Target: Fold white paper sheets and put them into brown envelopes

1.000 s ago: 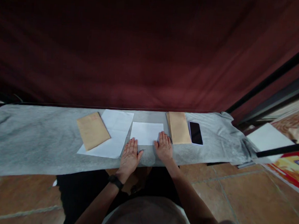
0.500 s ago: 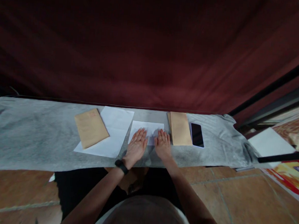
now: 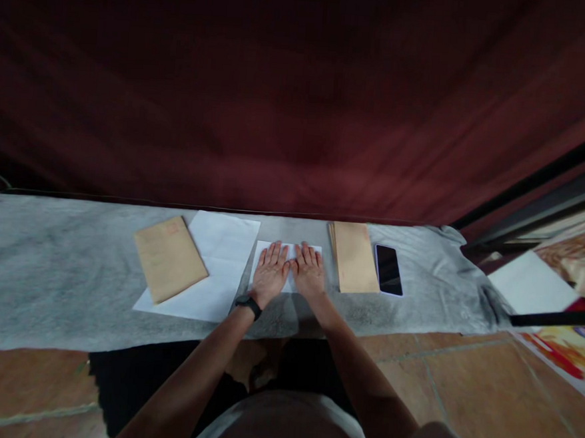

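A white sheet of paper [image 3: 289, 284], seemingly folded, lies flat on the grey cloth in front of me. My left hand [image 3: 270, 271] rests palm down on its left half, fingers stretched out, a dark watch on the wrist. On the right half my right hand [image 3: 309, 270] lies flat as well, fingers extended. The two thumbs nearly meet in the middle of the sheet. Much of the paper is hidden under both hands.
Left of the sheet, a brown envelope [image 3: 169, 260] overlaps larger white paper [image 3: 224, 261]. To the right are stacked brown envelopes [image 3: 354, 258] and a smartphone [image 3: 388, 270]. The grey cloth [image 3: 69, 263] covers a narrow table before a dark red curtain [image 3: 290, 112].
My hands have come closer together and slid a little farther up the paper, staying flat on it. The view has shifted slightly.
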A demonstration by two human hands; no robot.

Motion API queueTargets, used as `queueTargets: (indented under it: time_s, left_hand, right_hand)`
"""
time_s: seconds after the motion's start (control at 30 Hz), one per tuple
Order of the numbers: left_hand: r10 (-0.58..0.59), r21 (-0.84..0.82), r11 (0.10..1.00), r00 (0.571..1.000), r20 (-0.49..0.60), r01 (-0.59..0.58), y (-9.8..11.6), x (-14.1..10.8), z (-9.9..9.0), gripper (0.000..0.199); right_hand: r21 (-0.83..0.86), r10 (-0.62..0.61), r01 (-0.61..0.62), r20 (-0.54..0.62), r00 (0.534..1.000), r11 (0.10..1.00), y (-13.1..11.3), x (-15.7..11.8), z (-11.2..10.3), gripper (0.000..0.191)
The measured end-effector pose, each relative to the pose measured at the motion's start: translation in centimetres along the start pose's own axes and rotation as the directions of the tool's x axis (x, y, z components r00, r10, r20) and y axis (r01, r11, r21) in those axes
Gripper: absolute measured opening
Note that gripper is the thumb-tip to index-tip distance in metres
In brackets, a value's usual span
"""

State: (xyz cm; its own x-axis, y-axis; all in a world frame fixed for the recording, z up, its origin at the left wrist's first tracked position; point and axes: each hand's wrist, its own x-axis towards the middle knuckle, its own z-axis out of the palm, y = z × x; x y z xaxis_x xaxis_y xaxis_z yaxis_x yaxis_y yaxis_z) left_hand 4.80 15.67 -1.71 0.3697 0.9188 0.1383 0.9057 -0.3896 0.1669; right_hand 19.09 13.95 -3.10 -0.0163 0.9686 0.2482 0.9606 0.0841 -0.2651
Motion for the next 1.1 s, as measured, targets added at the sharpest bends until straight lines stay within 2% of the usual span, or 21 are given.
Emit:
queueTargets:
  time_s: [0.13, 0.27, 0.6, 0.77, 0.93, 1.1]
  left_hand:
    - [-0.075, 0.016, 0.997, 0.996, -0.039, 0.076, -0.2, -0.1, 0.3, 0.062]
    - [-0.078, 0.006, 0.997, 0.994, -0.074, 0.079, -0.5, -1.0, 0.3, 0.065]
    - [-0.047, -0.03, 0.999, 0.991, -0.127, 0.044, -0.4, -7.0, -1.0, 0.058]
    - [-0.009, -0.004, 1.0, 0.991, -0.133, 0.009, 0.0, -8.8, -1.6, 0.054]
    - [0.125, -0.022, 0.992, 0.99, -0.064, -0.127, 0.8, -9.8, -1.9, 0.051]
    - [0.211, -0.001, 0.978, 0.977, -0.031, -0.211, 1.0, -10.8, -1.5, 0.054]
  right_hand:
    - [-0.044, 0.035, -0.037, -0.064, 0.997, 0.998, 1.0, -0.3, 0.1, 0.055]
    - [-0.07, 0.019, -0.027, -0.108, 0.994, 0.997, 2.1, -1.1, -0.1, 0.057]
    - [-0.082, 0.025, -0.034, -0.111, 0.994, 0.996, 2.5, -1.9, -0.2, 0.059]
    - [-0.08, 0.048, -0.055, -0.082, 0.995, 0.995, 2.4, -1.6, -0.8, 0.058]
    - [-0.028, 0.053, -0.055, -0.045, 0.998, 0.998, -0.1, -2.9, -1.7, 0.055]
    - [0.027, -0.184, 0.183, 0.053, 0.982, 0.983, -3.5, -7.8, -2.3, 0.052]
